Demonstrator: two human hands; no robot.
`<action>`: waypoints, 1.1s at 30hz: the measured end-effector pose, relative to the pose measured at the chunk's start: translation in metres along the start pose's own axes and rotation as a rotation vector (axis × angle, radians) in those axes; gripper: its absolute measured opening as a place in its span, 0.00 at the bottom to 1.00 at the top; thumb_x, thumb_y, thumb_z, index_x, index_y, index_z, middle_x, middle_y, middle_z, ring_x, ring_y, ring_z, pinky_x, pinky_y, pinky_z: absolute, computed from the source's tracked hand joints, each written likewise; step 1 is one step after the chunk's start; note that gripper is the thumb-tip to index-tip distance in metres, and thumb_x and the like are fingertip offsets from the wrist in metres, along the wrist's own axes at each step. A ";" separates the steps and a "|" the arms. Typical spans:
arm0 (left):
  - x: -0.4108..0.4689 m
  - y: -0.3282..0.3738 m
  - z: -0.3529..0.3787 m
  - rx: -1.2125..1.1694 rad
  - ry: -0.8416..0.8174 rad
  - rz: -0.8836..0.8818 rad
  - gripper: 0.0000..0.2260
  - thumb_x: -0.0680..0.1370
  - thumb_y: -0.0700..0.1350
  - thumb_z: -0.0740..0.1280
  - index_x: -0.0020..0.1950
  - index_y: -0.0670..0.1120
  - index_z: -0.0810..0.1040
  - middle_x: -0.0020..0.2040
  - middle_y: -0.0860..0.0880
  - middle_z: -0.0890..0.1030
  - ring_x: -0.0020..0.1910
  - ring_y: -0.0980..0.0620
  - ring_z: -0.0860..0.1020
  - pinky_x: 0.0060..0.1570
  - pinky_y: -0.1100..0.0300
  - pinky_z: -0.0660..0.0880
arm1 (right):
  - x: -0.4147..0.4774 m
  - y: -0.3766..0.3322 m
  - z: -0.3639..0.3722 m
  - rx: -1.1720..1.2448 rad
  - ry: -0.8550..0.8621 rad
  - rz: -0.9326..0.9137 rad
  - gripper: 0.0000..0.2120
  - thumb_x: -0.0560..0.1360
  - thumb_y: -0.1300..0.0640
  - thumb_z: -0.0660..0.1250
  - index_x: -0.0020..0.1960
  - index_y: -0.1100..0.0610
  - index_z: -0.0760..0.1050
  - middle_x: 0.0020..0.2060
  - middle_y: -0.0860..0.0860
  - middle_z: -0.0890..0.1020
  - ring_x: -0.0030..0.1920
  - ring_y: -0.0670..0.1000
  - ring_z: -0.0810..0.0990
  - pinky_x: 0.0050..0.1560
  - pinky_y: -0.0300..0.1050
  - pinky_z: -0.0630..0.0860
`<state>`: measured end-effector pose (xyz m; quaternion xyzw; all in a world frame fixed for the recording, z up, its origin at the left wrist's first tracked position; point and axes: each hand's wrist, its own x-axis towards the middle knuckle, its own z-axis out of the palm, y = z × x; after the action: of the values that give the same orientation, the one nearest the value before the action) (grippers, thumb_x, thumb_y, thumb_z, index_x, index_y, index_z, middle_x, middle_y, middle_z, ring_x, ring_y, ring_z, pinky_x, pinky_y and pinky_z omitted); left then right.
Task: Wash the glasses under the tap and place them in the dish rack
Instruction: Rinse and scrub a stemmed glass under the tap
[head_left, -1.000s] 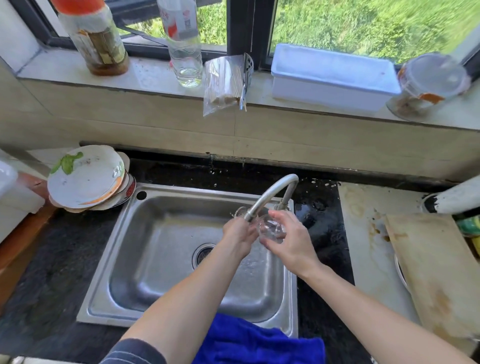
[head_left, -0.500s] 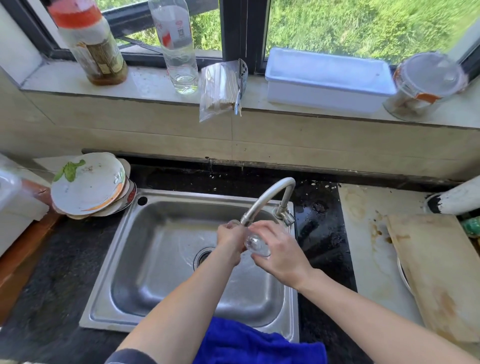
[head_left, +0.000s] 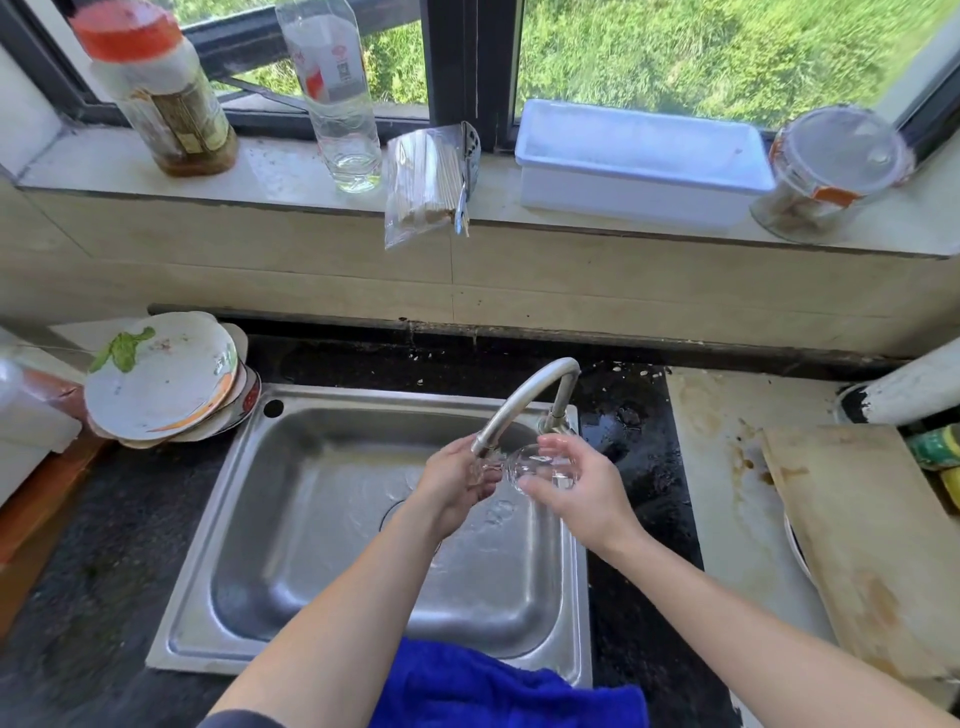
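The glass (head_left: 537, 467) is clear and partly covered by the curled fingers of the right hand (head_left: 576, 493). Where it meets the left hand (head_left: 457, 483), the fingers blur into it, so their hold cannot be told. The left forearm hides most of the drain (head_left: 388, 512). At the desk's near edge the blue cloth (head_left: 493, 686) is cut off by the frame. So is the cutting board (head_left: 862, 545) at the right edge, which covers most of a plate (head_left: 795, 540).
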<state>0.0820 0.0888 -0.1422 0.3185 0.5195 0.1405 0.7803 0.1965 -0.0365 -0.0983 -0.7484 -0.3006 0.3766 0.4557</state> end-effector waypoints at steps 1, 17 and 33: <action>0.001 0.000 -0.002 -0.077 -0.030 0.002 0.21 0.75 0.26 0.51 0.57 0.43 0.75 0.41 0.42 0.78 0.32 0.49 0.74 0.33 0.59 0.71 | 0.002 -0.001 0.002 0.126 0.019 0.115 0.21 0.69 0.56 0.76 0.60 0.53 0.75 0.55 0.49 0.79 0.51 0.48 0.81 0.39 0.38 0.80; -0.010 -0.007 -0.005 0.450 0.110 0.093 0.07 0.81 0.44 0.57 0.48 0.45 0.74 0.32 0.48 0.72 0.23 0.53 0.63 0.21 0.66 0.55 | -0.003 0.005 0.006 0.427 -0.134 0.573 0.17 0.77 0.47 0.65 0.59 0.57 0.73 0.50 0.57 0.80 0.32 0.54 0.81 0.29 0.43 0.76; -0.032 0.032 -0.008 -0.060 -0.449 0.002 0.10 0.72 0.32 0.65 0.51 0.40 0.79 0.47 0.43 0.82 0.30 0.56 0.76 0.28 0.67 0.69 | 0.018 0.043 0.019 0.714 -0.131 0.792 0.18 0.77 0.45 0.65 0.53 0.60 0.72 0.50 0.62 0.76 0.39 0.57 0.80 0.25 0.41 0.74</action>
<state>0.0645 0.0986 -0.1004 0.3191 0.3279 0.0820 0.8854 0.1947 -0.0303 -0.1484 -0.5781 0.1237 0.6443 0.4852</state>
